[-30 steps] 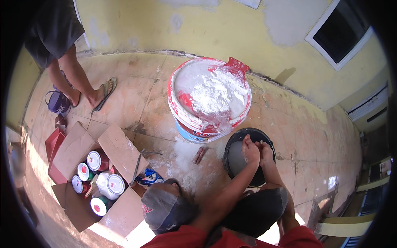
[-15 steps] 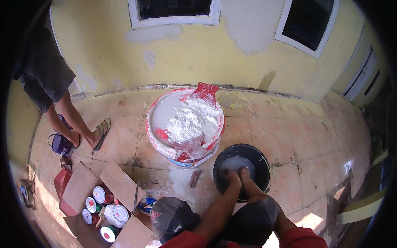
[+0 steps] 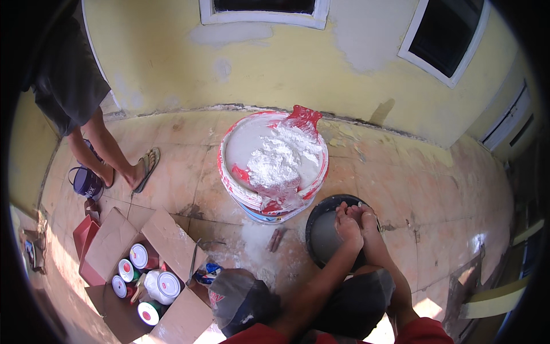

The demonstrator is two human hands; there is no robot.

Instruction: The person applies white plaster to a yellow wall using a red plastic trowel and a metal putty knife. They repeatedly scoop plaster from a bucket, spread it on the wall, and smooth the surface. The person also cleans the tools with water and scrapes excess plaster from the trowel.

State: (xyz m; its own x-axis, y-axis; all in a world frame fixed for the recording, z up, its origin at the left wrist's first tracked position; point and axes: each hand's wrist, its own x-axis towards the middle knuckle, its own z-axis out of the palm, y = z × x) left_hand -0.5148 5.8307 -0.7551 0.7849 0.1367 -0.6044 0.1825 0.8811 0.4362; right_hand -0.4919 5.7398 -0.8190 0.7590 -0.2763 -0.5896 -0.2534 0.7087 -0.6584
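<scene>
A black bucket with cloudy grey water in it stands on the floor in front of me. Over its right side my left hand and my right hand are held side by side, touching, wet and slightly cupped. Their fingers are stretched forward, and I make out no object in them. Just beyond the bucket, to its left, a large white pail bears a grey-white surface with a heap of white powder. A red plastic scraper lies at its far rim.
At the lower left a cardboard box holds several paint cans. A person in sandals stands at the left beside a dark blue paint pail. A yellow patched wall rises beyond; a small brown piece lies on the tiles.
Both my hands have come up out of the water, from inside the bucket to above its right rim. The view has shifted a little, so the pail and wall appear further right.
</scene>
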